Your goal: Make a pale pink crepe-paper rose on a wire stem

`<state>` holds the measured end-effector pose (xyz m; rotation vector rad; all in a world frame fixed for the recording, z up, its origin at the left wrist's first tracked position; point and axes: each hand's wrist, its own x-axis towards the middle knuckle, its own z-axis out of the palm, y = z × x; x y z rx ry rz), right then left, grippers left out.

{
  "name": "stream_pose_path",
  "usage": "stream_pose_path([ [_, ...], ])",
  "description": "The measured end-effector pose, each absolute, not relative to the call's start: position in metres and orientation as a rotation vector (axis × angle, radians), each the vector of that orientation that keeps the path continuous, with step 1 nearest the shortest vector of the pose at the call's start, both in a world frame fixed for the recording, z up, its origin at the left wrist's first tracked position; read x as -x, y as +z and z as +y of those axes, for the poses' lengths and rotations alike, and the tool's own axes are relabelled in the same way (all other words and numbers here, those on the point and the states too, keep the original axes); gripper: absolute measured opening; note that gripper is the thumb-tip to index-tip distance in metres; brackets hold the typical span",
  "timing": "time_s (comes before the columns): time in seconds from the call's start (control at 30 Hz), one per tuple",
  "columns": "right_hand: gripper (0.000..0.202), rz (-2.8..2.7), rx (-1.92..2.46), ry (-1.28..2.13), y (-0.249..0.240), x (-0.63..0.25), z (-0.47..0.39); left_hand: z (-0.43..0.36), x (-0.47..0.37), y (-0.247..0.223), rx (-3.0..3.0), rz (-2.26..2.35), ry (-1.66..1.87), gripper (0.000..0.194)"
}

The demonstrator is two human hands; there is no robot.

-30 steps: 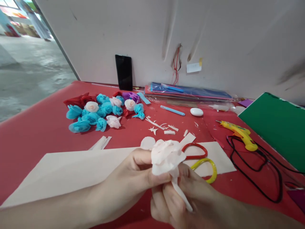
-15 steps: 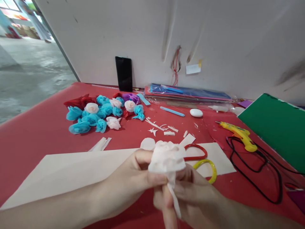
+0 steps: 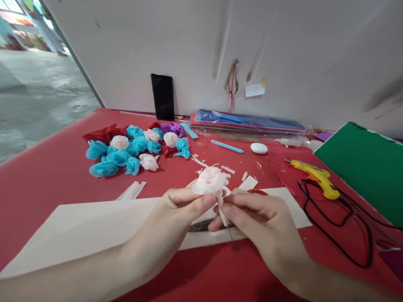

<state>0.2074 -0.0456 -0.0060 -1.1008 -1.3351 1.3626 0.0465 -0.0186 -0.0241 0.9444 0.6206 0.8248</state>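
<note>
A pale pink paper flower (image 3: 210, 180) is held upright in front of me, with a narrow white strip (image 3: 222, 212) hanging from its base. My left hand (image 3: 181, 209) pinches the flower's base between thumb and fingers. The strip is between the thumb and fingers of my right hand (image 3: 261, 218), just below the flower. A thin wire-like stem shows under the strip. Beneath the hands lie scissors on a long cream paper sheet (image 3: 103, 222); a dark blade (image 3: 200, 226) and part of a red handle (image 3: 258, 192) show.
Blue, pink, red and purple paper flowers (image 3: 118, 158) lie at the left on the red table (image 3: 63, 176). A yellow glue gun (image 3: 315, 174) with a black cord and a green board (image 3: 368, 167) are right. A phone (image 3: 163, 97) leans on the wall. Paper scraps lie mid-table.
The flower has risen and tilted away from me. My right hand has moved right, out from behind the flower, onto the strip. The scissors' blade now shows; the yellow handle is hidden.
</note>
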Motion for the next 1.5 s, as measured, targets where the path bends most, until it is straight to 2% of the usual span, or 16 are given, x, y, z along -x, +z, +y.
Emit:
stream_pose_path([
  [0.1, 0.022, -1.108, 0.938, 1.7, -0.009, -0.206, -0.045, -0.017, -0.046, -0.021, -0.94, 0.558, 0.761, 0.038],
  [0.3, 0.027, -0.932, 0.79, 2.063, -0.009, -0.202, -0.047, -0.016, -0.042, -0.023, -0.914, 0.516, 0.688, 0.037],
  [0.47, 0.026, -0.958, 0.741, 2.129, -0.009, -0.2, -0.052, -0.017, -0.042, -0.025, -0.885, 0.519, 0.713, 0.037],
  [0.57, 0.018, -0.931, 0.729, 2.068, -0.01, -0.201, -0.051, -0.019, -0.043, -0.02, -0.872, 0.559, 0.781, 0.032],
  [0.7, 0.019, -1.093, 0.872, 1.802, -0.011, -0.202, -0.05, -0.022, -0.045, -0.017, -0.885, 0.597, 0.829, 0.024],
  [0.87, 0.025, -1.476, 1.18, 0.988, -0.012, -0.204, -0.052, -0.025, -0.045, -0.026, -0.972, 0.746, 0.871, 0.028],
  [1.1, 0.026, -1.796, 1.062, 0.324, -0.012, -0.205, -0.048, -0.03, -0.046, -0.029, -1.093, 0.935, 0.906, 0.024],
  [1.23, 0.03, -1.85, 0.947, 0.121, -0.012, -0.204, -0.047, -0.029, -0.048, -0.027, -1.108, 0.962, 0.917, 0.025],
  [1.3, 0.03, -1.846, 0.971, 0.184, -0.011, -0.205, -0.048, -0.029, -0.047, -0.026, -1.123, 0.946, 0.904, 0.026],
  [1.37, 0.028, -1.787, 1.038, 0.405, -0.008, -0.206, -0.048, -0.028, -0.045, -0.025, -1.16, 0.916, 0.887, 0.03],
  [1.5, 0.023, -1.425, 1.05, 1.302, -0.004, -0.208, -0.042, -0.026, -0.042, -0.022, -1.192, 0.805, 0.856, 0.04],
])
